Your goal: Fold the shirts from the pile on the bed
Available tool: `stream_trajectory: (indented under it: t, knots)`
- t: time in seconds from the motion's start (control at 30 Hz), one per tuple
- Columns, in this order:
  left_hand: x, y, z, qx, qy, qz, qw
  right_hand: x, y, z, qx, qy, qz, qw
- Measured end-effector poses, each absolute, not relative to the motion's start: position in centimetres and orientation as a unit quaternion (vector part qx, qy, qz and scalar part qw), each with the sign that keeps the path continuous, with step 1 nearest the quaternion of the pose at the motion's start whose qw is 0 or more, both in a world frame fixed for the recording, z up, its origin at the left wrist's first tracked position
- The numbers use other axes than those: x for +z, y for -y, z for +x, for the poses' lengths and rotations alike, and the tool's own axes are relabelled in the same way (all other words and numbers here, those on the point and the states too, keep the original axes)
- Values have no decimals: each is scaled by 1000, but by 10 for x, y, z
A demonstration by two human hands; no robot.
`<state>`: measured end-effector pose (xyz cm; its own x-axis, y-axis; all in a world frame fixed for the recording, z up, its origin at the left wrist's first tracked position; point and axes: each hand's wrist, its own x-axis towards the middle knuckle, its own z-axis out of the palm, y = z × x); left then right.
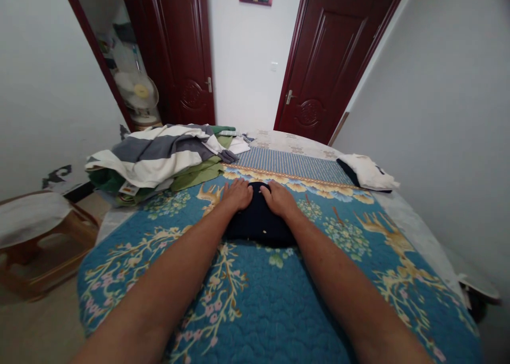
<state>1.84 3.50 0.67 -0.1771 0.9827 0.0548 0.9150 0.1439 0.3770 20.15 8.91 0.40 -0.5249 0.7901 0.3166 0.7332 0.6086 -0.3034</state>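
Note:
A small folded dark navy garment [258,223] lies in the middle of a bed covered by a blue floral quilt [255,300]. My left hand [236,195] rests on the garment's far left corner, fingers curled down onto the cloth. On its far right corner sits my right hand [280,199], fingers likewise bent and pressing the fabric. Both forearms stretch over the quilt toward the garment.
A heap of clothes [159,159], striped grey-white on top and green below, lies at the bed's far left. A folded white and dark garment [368,172] sits far right. A wooden stool [35,236] stands left of the bed. Two dark red doors [322,61] are behind, and a fan [137,95].

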Motion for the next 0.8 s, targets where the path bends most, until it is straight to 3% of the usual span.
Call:
stream_trajectory:
  t: [0.1, 0.33, 0.8]
  knots:
    - [2, -42, 13, 160, -747, 638, 93, 6, -82, 203, 31, 857, -447, 255]
    - [0, -47, 10, 142, -753, 638, 79, 15, -46, 204, -18, 868, -430, 246]
    - [-10, -54, 8, 172, -759, 626, 50, -3, 38, 236, 33, 900, -380, 210]
